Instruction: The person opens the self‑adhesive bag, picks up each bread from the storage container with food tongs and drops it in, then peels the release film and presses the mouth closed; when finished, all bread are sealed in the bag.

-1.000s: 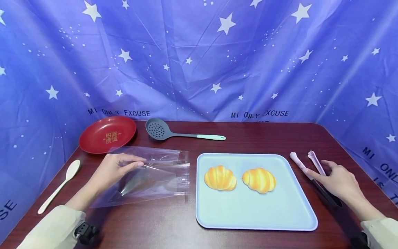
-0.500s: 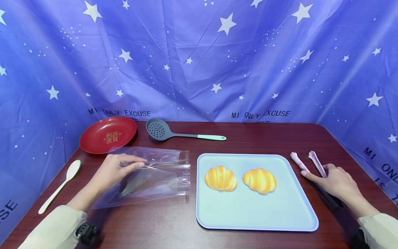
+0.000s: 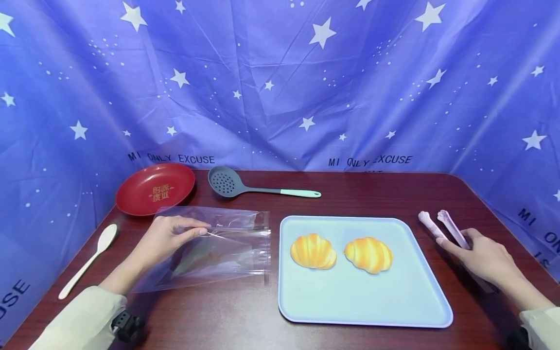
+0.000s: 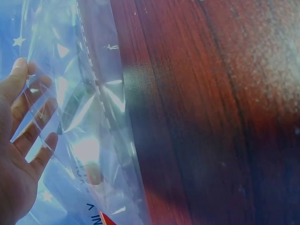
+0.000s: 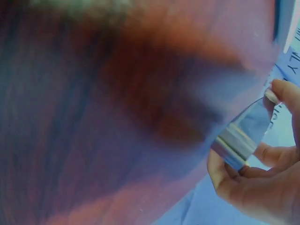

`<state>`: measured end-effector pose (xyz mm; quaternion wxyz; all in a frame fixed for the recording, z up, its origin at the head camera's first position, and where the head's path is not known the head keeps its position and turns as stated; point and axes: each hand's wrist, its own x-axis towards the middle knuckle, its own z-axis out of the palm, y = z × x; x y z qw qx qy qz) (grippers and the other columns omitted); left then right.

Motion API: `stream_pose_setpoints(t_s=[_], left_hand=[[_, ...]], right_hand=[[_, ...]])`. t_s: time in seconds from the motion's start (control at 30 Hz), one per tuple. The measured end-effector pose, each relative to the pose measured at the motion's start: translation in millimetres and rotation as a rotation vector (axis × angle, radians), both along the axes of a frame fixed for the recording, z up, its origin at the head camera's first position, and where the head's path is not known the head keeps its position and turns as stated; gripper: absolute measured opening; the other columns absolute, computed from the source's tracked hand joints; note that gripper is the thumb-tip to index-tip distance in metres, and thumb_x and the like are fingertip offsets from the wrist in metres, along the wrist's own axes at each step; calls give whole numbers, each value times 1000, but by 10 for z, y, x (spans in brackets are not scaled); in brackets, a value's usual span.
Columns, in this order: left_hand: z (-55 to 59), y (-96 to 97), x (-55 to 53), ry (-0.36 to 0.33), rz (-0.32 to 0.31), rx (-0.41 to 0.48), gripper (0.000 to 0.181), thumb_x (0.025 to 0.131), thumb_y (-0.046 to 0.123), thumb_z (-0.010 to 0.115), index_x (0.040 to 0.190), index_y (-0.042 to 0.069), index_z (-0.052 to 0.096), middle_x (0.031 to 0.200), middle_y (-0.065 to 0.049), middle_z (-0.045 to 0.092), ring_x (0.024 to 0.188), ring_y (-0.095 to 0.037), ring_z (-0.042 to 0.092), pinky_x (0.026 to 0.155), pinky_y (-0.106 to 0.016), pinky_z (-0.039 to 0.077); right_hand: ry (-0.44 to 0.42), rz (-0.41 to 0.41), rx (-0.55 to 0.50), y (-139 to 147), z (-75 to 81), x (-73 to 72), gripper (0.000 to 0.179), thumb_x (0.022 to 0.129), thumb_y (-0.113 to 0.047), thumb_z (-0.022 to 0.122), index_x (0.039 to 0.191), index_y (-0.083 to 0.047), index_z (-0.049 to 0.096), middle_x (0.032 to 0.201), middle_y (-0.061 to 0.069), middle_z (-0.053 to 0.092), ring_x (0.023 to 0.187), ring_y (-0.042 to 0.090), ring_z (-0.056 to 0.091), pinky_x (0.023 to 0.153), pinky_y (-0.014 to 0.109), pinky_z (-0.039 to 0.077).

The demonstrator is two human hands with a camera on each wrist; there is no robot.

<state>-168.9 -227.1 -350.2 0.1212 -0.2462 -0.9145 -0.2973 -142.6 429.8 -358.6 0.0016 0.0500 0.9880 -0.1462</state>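
Head view: a person's left hand pinches a clear bag; the right hand grips some tongs.
From where I stand, left thumb and forefinger nip the film, the other fingers loosely spread; the bag is creased and glinting, just left of the pale blue tray with its two croissants. Over the table, right of the tray, the right thumb and fingers hold the tongs from either side, their pinkish tips apart.
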Motion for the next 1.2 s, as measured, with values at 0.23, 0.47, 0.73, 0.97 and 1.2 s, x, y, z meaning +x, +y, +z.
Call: stream_pose_setpoints(t_s=[0.23, 0.47, 0.73, 0.97, 1.2], left_hand=[[8, -5, 12, -19, 10, 3, 24, 88, 20, 82, 111, 17, 81, 96, 7, 78, 93, -19, 73, 74, -32, 59], [8, -16, 22, 11, 4, 12, 22, 88, 20, 82, 109, 19, 81, 96, 9, 78, 93, -18, 73, 73, -33, 60], [12, -13, 27, -16, 18, 14, 22, 88, 22, 81, 110, 19, 81, 97, 8, 78, 95, -19, 73, 75, -37, 60], [3, -7, 17, -13, 11, 22, 21, 88, 22, 81, 109, 19, 81, 97, 9, 78, 95, -19, 73, 74, -33, 59], [-14, 0, -3, -4, 5, 19, 22, 88, 20, 82, 109, 18, 81, 96, 8, 78, 93, -18, 73, 73, -32, 59]], right_hand=[[165, 108, -20, -79, 80, 13, 65, 101, -42, 59, 127, 16, 48, 78, 17, 59, 74, 39, 60, 63, 54, 45], [313, 178, -17, -233, 147, 22, 60, 101, -34, 62, 125, 20, 53, 107, 43, 54, 98, 63, 53, 77, 70, 40], [365, 250, 12, -368, 307, 17, 53, 94, -35, 73, 112, 14, 66, 91, 30, 68, 79, 48, 64, 64, 58, 46], [384, 302, 35, -509, 488, 39, 55, 86, -38, 81, 115, 6, 69, 95, 25, 72, 82, 42, 68, 66, 58, 48], [333, 365, 124, -699, 709, 87, 54, 83, -45, 82, 121, -8, 71, 99, 7, 71, 81, 26, 63, 65, 47, 48]])
